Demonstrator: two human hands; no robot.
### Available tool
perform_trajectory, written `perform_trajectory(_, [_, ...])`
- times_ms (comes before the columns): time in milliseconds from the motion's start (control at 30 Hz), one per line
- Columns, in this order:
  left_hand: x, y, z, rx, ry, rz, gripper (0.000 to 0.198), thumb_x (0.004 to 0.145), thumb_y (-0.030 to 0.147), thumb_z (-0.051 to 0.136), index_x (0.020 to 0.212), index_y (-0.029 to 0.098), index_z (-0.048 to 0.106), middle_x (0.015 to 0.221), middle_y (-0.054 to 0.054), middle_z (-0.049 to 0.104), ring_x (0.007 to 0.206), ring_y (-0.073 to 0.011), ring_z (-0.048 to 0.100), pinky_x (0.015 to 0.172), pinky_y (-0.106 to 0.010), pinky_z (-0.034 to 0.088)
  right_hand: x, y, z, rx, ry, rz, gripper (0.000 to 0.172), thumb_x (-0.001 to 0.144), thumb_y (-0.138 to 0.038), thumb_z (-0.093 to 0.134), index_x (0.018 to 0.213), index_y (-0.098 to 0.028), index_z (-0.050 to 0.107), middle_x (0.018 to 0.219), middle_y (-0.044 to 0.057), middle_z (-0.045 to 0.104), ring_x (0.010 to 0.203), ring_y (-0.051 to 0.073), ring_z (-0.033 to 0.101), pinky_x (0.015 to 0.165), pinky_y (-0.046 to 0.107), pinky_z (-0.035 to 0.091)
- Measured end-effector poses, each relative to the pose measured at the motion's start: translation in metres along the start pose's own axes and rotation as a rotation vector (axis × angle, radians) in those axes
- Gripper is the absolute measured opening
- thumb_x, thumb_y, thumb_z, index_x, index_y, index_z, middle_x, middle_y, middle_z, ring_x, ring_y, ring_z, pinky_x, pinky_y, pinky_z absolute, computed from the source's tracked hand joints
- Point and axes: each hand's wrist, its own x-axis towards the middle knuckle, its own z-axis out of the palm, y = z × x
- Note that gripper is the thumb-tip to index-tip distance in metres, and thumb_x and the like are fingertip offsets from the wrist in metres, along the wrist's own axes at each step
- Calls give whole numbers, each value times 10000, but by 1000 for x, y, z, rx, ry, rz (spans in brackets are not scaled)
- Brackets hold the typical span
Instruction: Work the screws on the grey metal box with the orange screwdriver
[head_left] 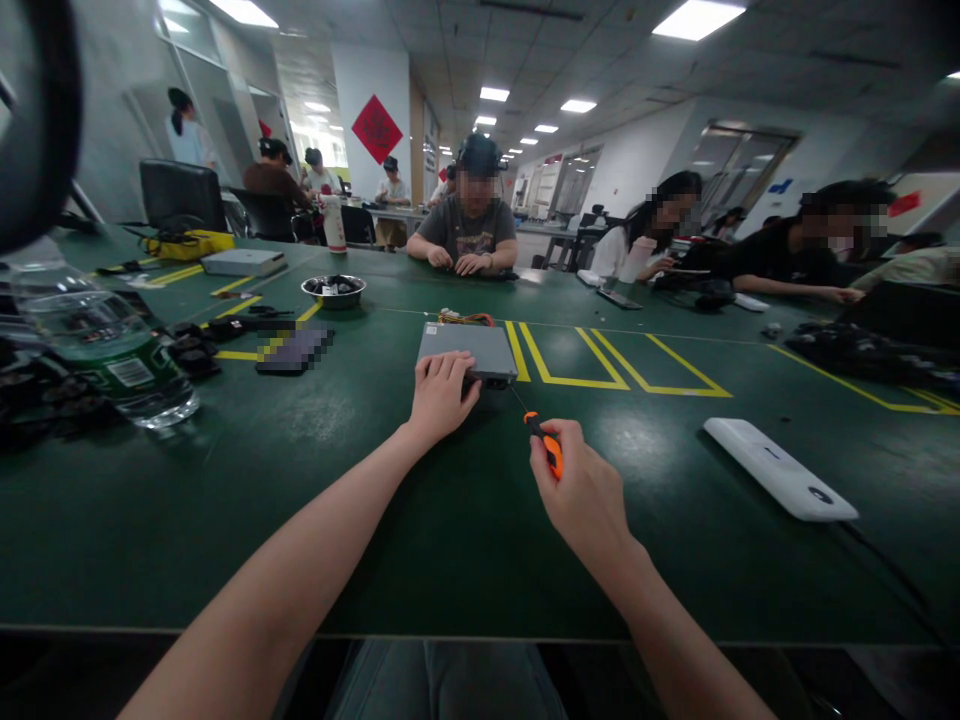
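Note:
A grey metal computer power supply lies on the green table in front of me, with a bundle of coloured wires coming out at its far side. My left hand grips its near left part, fingers over the top and thumb against the near face. In my right hand is a screwdriver with an orange and black handle. Its thin shaft slants up and left to the near right corner of the power supply. Whether the tip touches a screw is too small to tell.
A water bottle and a dark phone are on the left. Behind them stands a metal bowl of small parts. A white device with a cable lies right. Yellow tape marks the table. A person sits opposite.

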Motion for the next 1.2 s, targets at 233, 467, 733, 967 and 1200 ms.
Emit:
perform_trajectory(233, [0,0,-1,4,1,13,246,823,299,488,1054,218,502,1173,-52,571,1110,-219,468,959,-405,261,-3,2,5,-124,-40,-187,179,852,-186,414,888,-174,588,809,64,534,754,166,502,668,291,390])
perform_trajectory(467, [0,-1,1,-2,0,12,250,825,298,485,1061,217,498,1173,-53,569,1123,-218,459,963,-402,258,3,-2,-7,-70,-116,34,375,919,-387,244,1103,-161,481,687,28,599,546,141,540,503,248,334])
perform_trajectory(733, [0,-1,1,-3,-5,9,254,822,291,482,1066,221,497,1178,-61,566,1119,-224,461,955,-407,263,2,-5,-9,-238,-54,-136,212,878,-240,371,974,-146,536,770,60,595,649,165,534,576,282,358])
perform_trajectory(967, [0,-1,0,8,-2,5,250,829,299,472,1066,224,493,1180,-61,566,1117,-225,465,955,-411,264,1,-7,-4,-162,20,-198,207,881,-253,396,962,-164,565,842,76,540,744,171,511,635,298,413])
perform_trajectory(1200, [0,1,-1,3,-7,8,244,826,294,478,1059,222,498,1178,-52,568,1119,-218,463,961,-402,261,1,-8,-1,-1,27,16,378,914,-349,283,1195,-123,396,964,124,541,704,172,569,501,263,438])
